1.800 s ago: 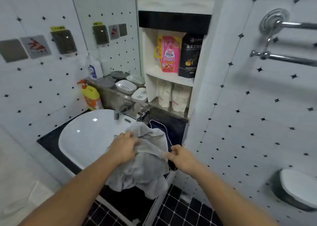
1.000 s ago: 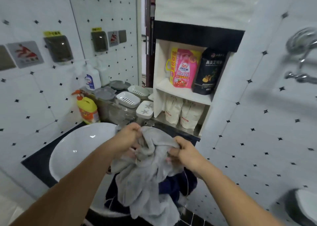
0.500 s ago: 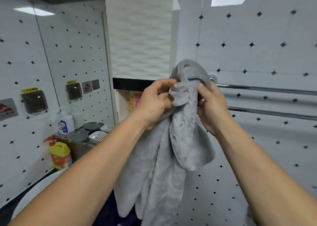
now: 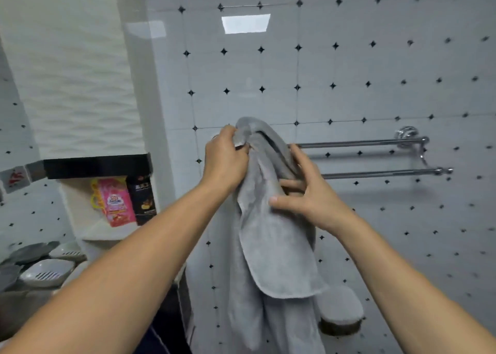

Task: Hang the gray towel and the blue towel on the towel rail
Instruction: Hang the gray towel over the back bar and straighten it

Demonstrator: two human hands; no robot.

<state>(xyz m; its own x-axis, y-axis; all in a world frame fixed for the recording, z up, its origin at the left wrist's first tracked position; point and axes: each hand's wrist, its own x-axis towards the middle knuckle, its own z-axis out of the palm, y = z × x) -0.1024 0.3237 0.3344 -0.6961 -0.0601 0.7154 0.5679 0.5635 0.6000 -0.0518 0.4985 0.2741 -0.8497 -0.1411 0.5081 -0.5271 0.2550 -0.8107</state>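
Gray towel (image 4: pixel 271 235) held up in front of the left end of the towel rail (image 4: pixel 362 143), bunched, hanging in long folds below it. Left hand (image 4: pixel 225 163) closed on the towel's top edge, level with the rail's upper bar. Right hand (image 4: pixel 308 195) just below the lower bar, fingers (image 4: pixel 291 184) spread, pinching a fold against the thumb. Whether cloth touches the rail: cannot tell. Pink pouch (image 4: pixel 116 202) on a shelf well left of the rail

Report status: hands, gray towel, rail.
Left hand grips gray towel top; right hand holds its fold. Towel rail bare, unobstructed. Blue towel unseen.
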